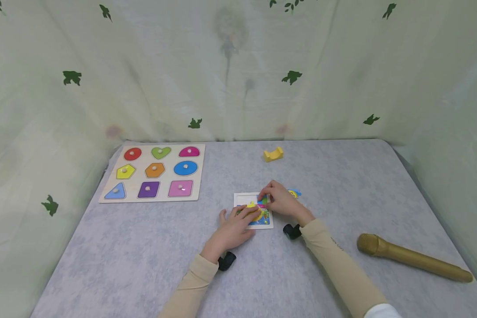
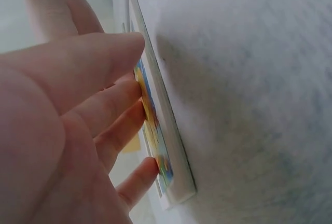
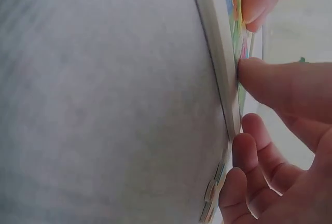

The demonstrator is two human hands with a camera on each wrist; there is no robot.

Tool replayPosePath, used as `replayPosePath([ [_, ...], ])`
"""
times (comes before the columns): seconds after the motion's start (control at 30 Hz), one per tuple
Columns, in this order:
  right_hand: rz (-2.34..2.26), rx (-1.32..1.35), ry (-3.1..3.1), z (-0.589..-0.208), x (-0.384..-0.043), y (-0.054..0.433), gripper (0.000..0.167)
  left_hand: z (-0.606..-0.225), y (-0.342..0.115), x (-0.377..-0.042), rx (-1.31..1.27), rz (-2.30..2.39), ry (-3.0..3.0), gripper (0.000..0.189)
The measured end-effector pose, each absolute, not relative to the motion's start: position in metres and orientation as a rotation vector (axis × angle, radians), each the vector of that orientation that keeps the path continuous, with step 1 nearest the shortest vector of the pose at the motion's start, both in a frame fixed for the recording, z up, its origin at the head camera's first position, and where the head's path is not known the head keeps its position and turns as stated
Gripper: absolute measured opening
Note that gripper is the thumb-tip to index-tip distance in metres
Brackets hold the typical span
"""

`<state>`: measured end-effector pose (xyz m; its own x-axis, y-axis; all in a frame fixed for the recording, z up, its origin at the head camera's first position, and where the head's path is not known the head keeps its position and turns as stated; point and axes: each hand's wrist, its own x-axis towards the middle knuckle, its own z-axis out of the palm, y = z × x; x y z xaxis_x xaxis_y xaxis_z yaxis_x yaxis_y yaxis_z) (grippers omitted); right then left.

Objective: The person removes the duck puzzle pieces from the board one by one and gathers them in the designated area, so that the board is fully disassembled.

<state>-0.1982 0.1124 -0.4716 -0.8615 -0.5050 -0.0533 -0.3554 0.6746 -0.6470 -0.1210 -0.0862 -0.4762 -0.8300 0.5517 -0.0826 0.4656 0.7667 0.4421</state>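
A small jigsaw puzzle in a white frame [image 1: 252,227] lies flat on the table, with a colourful picture partly filled in. My left hand [image 1: 231,229] rests its extended fingertips on the yellow part of the picture; in the left wrist view the fingers [image 2: 116,99] touch the pieces from above. At the frame's upper right corner, my right hand [image 1: 283,201] pinches a green-and-blue puzzle piece [image 1: 264,200] between thumb and index finger, low against the frame. The right thumb [image 3: 270,84] hides most of that contact. Just beyond the right hand lies a loose blue-and-yellow puzzle piece [image 1: 295,193].
A shape board [image 1: 164,201] with several knobbed coloured shapes lies at the back left. A yellow curved block [image 1: 273,154] sits behind the puzzle. At the right lies a gold microphone-shaped object [image 1: 413,257]. A pale curtain [image 1: 238,88] surrounds the table's back and sides.
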Motion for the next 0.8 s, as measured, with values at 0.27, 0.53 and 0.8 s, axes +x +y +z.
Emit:
replayPosePath([
  [0.27, -0.943, -0.71, 2.659, -0.47, -0.197, 0.106, 0.024, -0.475, -0.086, -0.12, 0.786, 0.638, 2.756, 0.053],
  [0.53, -1.039, -0.674, 2.645, -0.476, -0.2, 0.105, 0.029, -0.476, -0.085, -0.119, 0.775, 0.641, 2.758, 0.052],
  [0.8, -1.242, -0.711, 2.518, -0.475, -0.208, 0.117, 0.018, -0.474, -0.084, -0.118, 0.759, 0.671, 2.74, 0.052],
])
